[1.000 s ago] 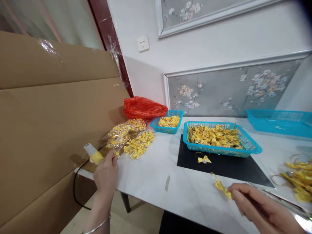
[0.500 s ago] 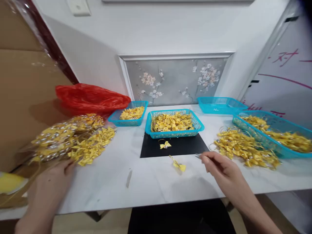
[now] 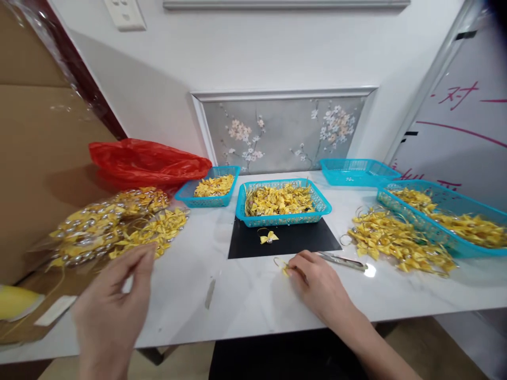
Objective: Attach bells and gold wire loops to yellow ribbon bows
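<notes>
My right hand [image 3: 317, 282] is closed in a pinch on a small yellow ribbon bow [image 3: 284, 269] with a thin cord loop, lying on the white table in front of the black mat [image 3: 253, 247]. Just beyond that hand lies a slim silver tool [image 3: 344, 260] with a narrow tip. On the mat rests one more yellow bow [image 3: 269, 238] with a pearl bead. My left hand [image 3: 119, 301] is raised over the table's left part, thumb and fingers pressed together. What it may hold is hidden. Behind it spreads a pile of yellow bows [image 3: 168, 227].
A blue basket [image 3: 283, 218] of bows stands at the mat's back edge. Other blue baskets [image 3: 209, 200] stand behind left and right. Loose bows [image 3: 396, 240] lie at right. Bagged beaded bows [image 3: 89, 227] and a red plastic bag [image 3: 146, 161] sit at left.
My right hand has moved left from the silver tool, which now lies on the table, to the loose bow. My left hand has lifted and moved right, away from the left pile.
</notes>
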`<state>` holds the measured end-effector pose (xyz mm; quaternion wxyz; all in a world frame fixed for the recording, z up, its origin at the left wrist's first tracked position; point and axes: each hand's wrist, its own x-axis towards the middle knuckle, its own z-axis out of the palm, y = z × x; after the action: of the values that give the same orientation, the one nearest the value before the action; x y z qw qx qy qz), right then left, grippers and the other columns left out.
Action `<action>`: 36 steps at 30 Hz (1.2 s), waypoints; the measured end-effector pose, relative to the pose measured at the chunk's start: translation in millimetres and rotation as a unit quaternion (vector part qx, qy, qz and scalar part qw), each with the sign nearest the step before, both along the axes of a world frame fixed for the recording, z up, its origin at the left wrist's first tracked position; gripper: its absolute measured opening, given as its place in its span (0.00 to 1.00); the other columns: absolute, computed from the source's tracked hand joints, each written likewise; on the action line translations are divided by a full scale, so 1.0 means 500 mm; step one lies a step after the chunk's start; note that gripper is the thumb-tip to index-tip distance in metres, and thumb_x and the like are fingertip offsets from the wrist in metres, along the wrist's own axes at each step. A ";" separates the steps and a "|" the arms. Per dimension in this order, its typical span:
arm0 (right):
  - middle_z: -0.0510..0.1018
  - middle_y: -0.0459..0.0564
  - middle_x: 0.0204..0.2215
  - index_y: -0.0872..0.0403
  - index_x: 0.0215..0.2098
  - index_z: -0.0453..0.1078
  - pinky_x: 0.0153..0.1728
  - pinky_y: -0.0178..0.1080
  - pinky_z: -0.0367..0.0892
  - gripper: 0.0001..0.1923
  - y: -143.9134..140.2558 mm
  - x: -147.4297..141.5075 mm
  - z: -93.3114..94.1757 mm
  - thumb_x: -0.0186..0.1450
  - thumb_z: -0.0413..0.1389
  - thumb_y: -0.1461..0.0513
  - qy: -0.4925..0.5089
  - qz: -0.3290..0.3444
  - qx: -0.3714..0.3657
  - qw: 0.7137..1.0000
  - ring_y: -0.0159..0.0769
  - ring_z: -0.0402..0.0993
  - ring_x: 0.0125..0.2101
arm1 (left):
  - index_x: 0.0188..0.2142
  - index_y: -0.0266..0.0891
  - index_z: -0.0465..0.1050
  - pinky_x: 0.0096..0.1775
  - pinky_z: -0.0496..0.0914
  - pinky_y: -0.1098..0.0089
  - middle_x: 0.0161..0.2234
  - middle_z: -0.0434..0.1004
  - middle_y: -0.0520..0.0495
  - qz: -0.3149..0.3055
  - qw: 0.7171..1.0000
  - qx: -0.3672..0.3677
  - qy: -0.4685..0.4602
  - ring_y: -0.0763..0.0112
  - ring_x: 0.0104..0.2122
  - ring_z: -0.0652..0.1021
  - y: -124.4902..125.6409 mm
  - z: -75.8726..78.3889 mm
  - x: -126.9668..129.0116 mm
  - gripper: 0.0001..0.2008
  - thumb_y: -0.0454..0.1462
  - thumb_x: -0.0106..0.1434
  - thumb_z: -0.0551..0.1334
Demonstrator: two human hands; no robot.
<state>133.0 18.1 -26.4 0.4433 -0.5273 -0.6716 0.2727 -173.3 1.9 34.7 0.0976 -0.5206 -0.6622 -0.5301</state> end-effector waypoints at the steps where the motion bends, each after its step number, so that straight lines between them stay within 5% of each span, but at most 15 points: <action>1: 0.74 0.51 0.28 0.52 0.25 0.72 0.35 0.43 0.64 0.07 0.002 0.003 0.001 0.61 0.55 0.63 0.023 0.006 -0.014 1.000 0.41 0.68 0.30 | 0.39 0.42 0.79 0.53 0.66 0.58 0.43 0.82 0.47 -0.029 0.999 -0.016 -0.020 0.56 0.44 0.78 -0.003 0.006 0.034 0.10 0.41 0.59 0.63; 5: 0.68 0.43 0.19 0.53 0.25 0.67 0.24 0.35 0.61 0.13 -0.006 0.024 0.019 0.64 0.54 0.55 0.144 0.050 -0.102 0.983 0.32 0.63 0.21 | 0.34 0.42 0.81 0.41 0.74 0.66 0.35 0.84 0.46 -0.182 0.973 -0.111 -0.091 0.60 0.35 0.81 -0.003 0.001 0.142 0.12 0.45 0.57 0.64; 9: 0.67 0.41 0.21 0.53 0.27 0.63 0.21 0.32 0.60 0.18 -0.026 0.034 0.043 0.64 0.54 0.48 0.276 0.090 -0.176 0.940 0.27 0.61 0.19 | 0.39 0.42 0.80 0.38 0.75 0.70 0.34 0.84 0.45 -0.364 0.872 -0.188 -0.269 0.64 0.34 0.81 0.001 -0.018 0.222 0.10 0.41 0.60 0.64; 14: 0.64 0.40 0.21 0.54 0.26 0.64 0.19 0.29 0.59 0.19 -0.041 0.026 0.059 0.61 0.60 0.48 0.375 0.118 -0.213 0.895 0.24 0.58 0.18 | 0.46 0.47 0.77 0.41 0.73 0.70 0.42 0.81 0.47 -0.469 0.819 -0.219 -0.247 0.66 0.38 0.79 -0.001 -0.011 0.285 0.14 0.36 0.60 0.65; 19: 0.67 0.40 0.22 0.55 0.26 0.67 0.20 0.28 0.60 0.17 -0.049 0.013 0.067 0.63 0.60 0.51 0.432 0.149 -0.223 0.861 0.24 0.62 0.19 | 0.32 0.41 0.79 0.35 0.69 0.73 0.28 0.76 0.50 -0.497 0.793 -0.267 -0.230 0.70 0.30 0.74 -0.002 -0.003 0.308 0.06 0.37 0.62 0.63; 22: 0.73 0.42 0.28 0.53 0.36 0.68 0.23 0.30 0.65 0.14 -0.056 0.013 0.069 0.65 0.58 0.50 0.485 0.138 -0.212 0.837 0.26 0.69 0.23 | 0.29 0.39 0.77 0.33 0.68 0.74 0.25 0.73 0.52 -0.487 0.761 -0.273 -0.332 0.73 0.27 0.71 -0.003 -0.009 0.314 0.08 0.38 0.62 0.64; 25: 0.75 0.43 0.28 0.51 0.41 0.68 0.30 0.34 0.69 0.13 -0.064 0.020 0.073 0.65 0.58 0.52 0.447 0.130 -0.173 0.868 0.30 0.72 0.27 | 0.30 0.38 0.78 0.33 0.69 0.76 0.25 0.74 0.52 -0.462 0.714 -0.263 -0.457 0.75 0.27 0.71 -0.004 -0.017 0.319 0.06 0.38 0.60 0.66; 29: 0.75 0.43 0.23 0.55 0.32 0.71 0.32 0.34 0.68 0.11 -0.070 0.027 0.082 0.64 0.60 0.55 0.336 0.123 -0.151 0.922 0.30 0.71 0.26 | 0.29 0.37 0.79 0.32 0.69 0.78 0.23 0.73 0.53 -0.459 0.690 -0.253 -0.500 0.78 0.25 0.70 -0.005 -0.016 0.322 0.07 0.38 0.60 0.67; 36: 0.75 0.45 0.23 0.56 0.27 0.73 0.27 0.33 0.67 0.17 -0.063 0.021 0.073 0.66 0.57 0.53 0.406 0.128 -0.166 0.890 0.28 0.69 0.23 | 0.28 0.35 0.79 0.31 0.72 0.75 0.25 0.76 0.49 -0.447 0.657 -0.248 -0.554 0.74 0.26 0.74 -0.008 -0.012 0.324 0.12 0.42 0.62 0.64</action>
<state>143.3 -13.2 10.2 0.5445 -0.3464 -0.4396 0.6248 -11.2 -2.0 28.7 -0.6685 -0.3691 -0.3881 -0.5161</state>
